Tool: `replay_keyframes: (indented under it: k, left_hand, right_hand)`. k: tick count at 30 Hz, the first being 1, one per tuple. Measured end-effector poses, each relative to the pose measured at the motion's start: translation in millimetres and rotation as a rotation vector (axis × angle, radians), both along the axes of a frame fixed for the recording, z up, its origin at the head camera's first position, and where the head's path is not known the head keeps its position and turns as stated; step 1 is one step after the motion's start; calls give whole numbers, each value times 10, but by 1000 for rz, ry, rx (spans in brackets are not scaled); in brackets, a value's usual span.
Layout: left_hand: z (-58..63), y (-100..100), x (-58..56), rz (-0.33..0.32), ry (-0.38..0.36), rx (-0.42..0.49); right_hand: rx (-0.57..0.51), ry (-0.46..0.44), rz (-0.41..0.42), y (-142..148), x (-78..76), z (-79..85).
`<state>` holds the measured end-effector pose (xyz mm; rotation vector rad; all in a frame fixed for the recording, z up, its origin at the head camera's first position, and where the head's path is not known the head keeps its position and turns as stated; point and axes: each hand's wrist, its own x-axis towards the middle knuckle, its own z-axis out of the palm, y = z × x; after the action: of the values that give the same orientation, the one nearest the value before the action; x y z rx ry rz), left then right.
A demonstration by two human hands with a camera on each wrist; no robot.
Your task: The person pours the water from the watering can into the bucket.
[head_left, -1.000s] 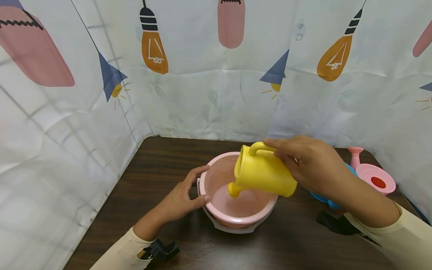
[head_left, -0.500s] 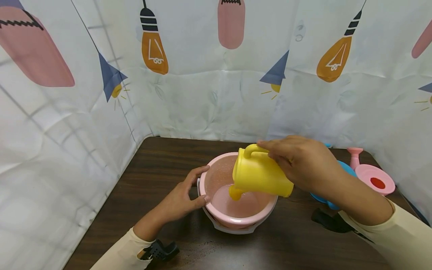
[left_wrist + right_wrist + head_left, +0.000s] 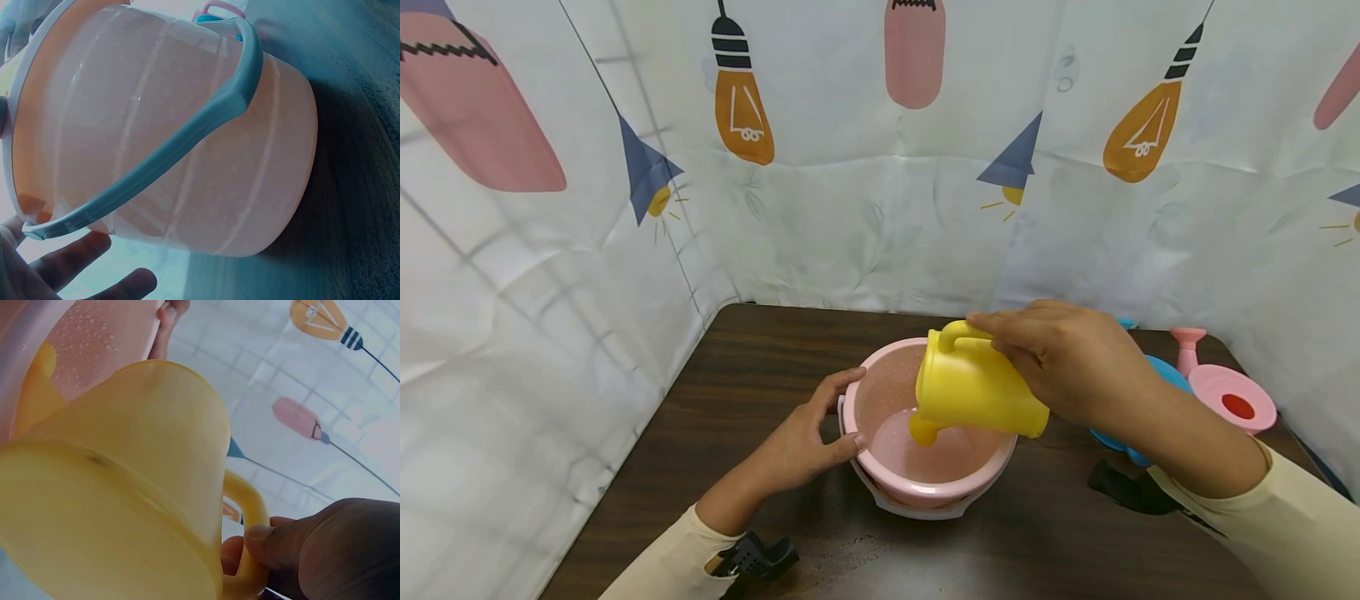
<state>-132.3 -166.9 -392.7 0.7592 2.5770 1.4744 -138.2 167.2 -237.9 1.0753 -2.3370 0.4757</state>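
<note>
A pink bucket [image 3: 928,493] with a pale carrying handle [image 3: 169,156] stands on the table, droplets on its inner wall and some water at the bottom. My left hand [image 3: 801,437] holds its left rim, thumb and index finger over the edge; the other fingers spread beside the outer wall in the left wrist view. My right hand [image 3: 1067,358] grips the loop handle of a yellow watering can [image 3: 977,387]. The can is tipped, its mouth to the left and its round spout head [image 3: 922,429] pointing down inside the bucket.
Behind my right forearm, a pink watering can [image 3: 1240,392] with a red patch inside stands near the table's right edge. A blue object [image 3: 1168,373] beside it is partly hidden. Water drops lie on the dark table [image 3: 850,550]. A printed sheet [image 3: 850,233] hangs behind.
My right hand has shifted slightly left with the yellow watering can, and its spout head has dropped a little lower over the bucket. My left hand has stayed in place.
</note>
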Motion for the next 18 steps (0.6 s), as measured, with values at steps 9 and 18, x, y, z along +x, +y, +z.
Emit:
replay_keyframes:
  k: [9, 18]
  left_hand:
    - [-7, -7, -5, -1, -2, -3]
    - [1, -4, 1, 2, -5, -5]
  right_hand:
    - [-19, 1, 25, 20, 4, 7]
    - [-28, -38, -6, 114, 50, 33]
